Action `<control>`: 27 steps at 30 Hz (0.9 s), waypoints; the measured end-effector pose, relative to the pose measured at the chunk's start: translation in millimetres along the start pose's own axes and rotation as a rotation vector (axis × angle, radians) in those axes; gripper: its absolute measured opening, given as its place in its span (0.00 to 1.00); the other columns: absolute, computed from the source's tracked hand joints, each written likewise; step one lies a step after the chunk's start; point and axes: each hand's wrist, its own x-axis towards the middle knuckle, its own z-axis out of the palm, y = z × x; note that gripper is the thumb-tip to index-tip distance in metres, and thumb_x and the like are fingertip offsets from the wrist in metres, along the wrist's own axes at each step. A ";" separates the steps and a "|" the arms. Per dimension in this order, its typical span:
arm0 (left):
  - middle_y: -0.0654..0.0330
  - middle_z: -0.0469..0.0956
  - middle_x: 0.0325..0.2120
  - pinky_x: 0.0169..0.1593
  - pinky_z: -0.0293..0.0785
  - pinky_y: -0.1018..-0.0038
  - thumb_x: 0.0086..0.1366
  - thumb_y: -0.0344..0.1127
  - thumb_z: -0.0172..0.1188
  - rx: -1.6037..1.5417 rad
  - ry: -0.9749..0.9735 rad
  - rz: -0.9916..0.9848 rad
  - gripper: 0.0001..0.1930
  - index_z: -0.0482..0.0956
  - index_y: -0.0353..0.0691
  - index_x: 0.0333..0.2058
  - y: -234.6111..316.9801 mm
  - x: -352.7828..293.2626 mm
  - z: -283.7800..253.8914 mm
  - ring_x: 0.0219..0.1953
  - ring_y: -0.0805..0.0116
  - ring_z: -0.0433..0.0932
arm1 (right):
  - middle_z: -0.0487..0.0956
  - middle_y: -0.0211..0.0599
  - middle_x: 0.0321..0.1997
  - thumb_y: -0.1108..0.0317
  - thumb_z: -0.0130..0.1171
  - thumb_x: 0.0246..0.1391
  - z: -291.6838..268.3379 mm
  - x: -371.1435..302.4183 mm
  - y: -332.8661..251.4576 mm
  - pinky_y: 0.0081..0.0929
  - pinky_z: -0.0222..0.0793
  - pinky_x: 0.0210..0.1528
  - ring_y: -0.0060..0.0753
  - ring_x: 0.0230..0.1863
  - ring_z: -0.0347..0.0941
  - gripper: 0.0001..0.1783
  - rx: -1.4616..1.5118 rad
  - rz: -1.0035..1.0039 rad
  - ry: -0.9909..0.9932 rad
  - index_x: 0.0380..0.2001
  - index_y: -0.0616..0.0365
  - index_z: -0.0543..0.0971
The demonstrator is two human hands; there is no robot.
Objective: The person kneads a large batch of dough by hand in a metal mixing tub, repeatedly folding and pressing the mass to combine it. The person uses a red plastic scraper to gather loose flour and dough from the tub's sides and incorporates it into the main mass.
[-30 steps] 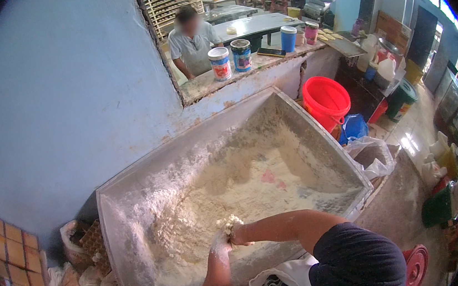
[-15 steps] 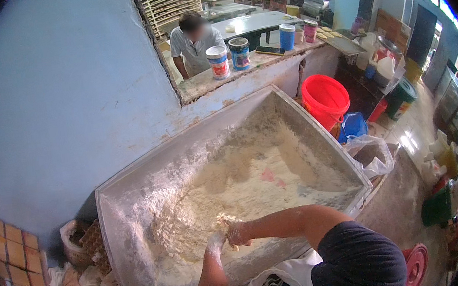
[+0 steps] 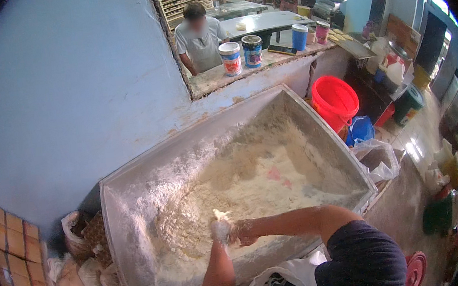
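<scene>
A large metal trough [image 3: 116, 227] holds a spread of pale flour [image 3: 301, 191] with wetter, lumpy dough [image 3: 179, 226] toward its left side. Two small pink patches [image 3: 278, 176] lie on the flour right of the middle. Over the near part of the trough my hands meet. White flour and sticky dough coat my left hand [image 3: 221, 231], with a ragged clump of dough at its fingertips that hides the fingers. Pressed against its right side is my right hand [image 3: 243, 233]; its fingers are mostly hidden, and I cannot make out whether it grips anything.
A red bucket [image 3: 336, 98], a blue bag [image 3: 359, 130] and a clear plastic bag [image 3: 380, 161] stand beyond the trough's right edge. Tubs [image 3: 230, 59] line the ledge behind, where a co-worker [image 3: 198, 40] stands. Sacks [image 3: 81, 278] lie at the left.
The whole view has shifted slightly. My left hand now points up more clearly, its dough-covered fingers above my right hand, which has slid lower along it toward the wrist.
</scene>
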 end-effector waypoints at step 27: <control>0.48 0.79 0.42 0.47 0.74 0.58 0.58 0.41 0.57 0.509 -0.546 -0.117 0.16 0.80 0.38 0.42 137.8 -45.8 -48.0 0.45 0.51 0.78 | 0.75 0.43 0.56 0.52 0.54 0.56 105.3 61.1 76.9 0.42 0.71 0.48 0.43 0.56 0.71 0.23 1.548 0.831 0.442 0.53 0.48 0.76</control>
